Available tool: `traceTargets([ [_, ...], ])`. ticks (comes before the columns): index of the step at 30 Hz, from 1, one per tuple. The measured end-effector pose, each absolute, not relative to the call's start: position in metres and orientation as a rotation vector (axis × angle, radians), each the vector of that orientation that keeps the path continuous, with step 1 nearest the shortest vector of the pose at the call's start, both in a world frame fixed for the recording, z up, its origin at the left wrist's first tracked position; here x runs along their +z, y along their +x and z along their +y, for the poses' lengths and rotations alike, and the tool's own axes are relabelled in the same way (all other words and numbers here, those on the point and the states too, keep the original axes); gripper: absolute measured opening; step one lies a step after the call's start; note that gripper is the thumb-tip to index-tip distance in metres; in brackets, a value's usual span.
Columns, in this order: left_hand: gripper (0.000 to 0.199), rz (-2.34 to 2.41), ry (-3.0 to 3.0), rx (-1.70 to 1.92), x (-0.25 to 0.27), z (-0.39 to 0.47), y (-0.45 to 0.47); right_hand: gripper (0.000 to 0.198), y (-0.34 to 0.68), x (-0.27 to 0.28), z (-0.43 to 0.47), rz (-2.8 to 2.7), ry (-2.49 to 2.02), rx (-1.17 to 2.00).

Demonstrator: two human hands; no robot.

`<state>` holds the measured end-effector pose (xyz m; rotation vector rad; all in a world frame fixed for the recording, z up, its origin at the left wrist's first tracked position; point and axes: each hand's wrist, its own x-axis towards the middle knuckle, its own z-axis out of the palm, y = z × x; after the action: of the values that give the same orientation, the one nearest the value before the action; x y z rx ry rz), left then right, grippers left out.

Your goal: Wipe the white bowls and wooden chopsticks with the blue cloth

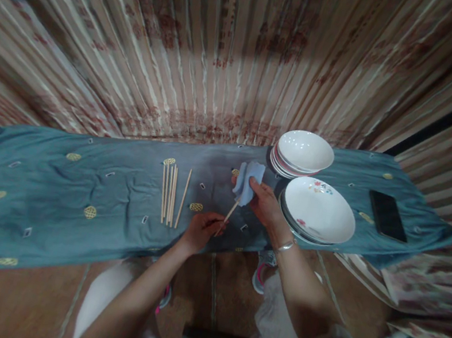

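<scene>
A pale wooden chopstick (pixel 232 211) slants between my hands above the front part of the table. My left hand (pixel 203 231) pinches its lower end. With my right hand (pixel 264 202) I grip a folded light-blue cloth (pixel 252 180), which is wrapped round the chopstick's upper end and hides it. A bracelet circles my right wrist. Left of my hands, several more chopsticks (pixel 171 194) lie roughly side by side on the cloth-covered table, and a single chopstick (pixel 183 199) rests slightly apart from them.
Right of my hands stand a stack of white bowls (pixel 305 151) and, nearer me, a stack of white plates (pixel 319 209) with a flower pattern. A dark phone-like slab (pixel 387 215) lies farther right. The green tablecloth (pixel 53 179) is wrinkled. A striped curtain (pixel 233 77) hangs behind.
</scene>
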<state>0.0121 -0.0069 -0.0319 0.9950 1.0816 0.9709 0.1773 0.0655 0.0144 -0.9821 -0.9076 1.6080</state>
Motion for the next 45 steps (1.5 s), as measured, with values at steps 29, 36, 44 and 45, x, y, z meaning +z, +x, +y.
traceTargets([
  [29,0.020,1.249,1.031,1.064,-0.024,-0.004,0.012,0.046,0.164,-0.001,0.061,-0.975,-1.094,1.610],
  [36,0.020,1.235,1.069,0.971,-0.030,-0.007,0.014,0.046,0.177,0.000,0.071,-0.924,-1.086,1.537],
  [44,0.022,1.204,1.078,0.931,-0.035,-0.009,0.017,0.039,0.188,0.007,0.077,-0.822,-1.034,1.391],
  [45,0.024,1.198,1.066,0.922,-0.035,-0.009,0.018,0.039,0.190,0.007,0.079,-0.815,-1.024,1.373],
])
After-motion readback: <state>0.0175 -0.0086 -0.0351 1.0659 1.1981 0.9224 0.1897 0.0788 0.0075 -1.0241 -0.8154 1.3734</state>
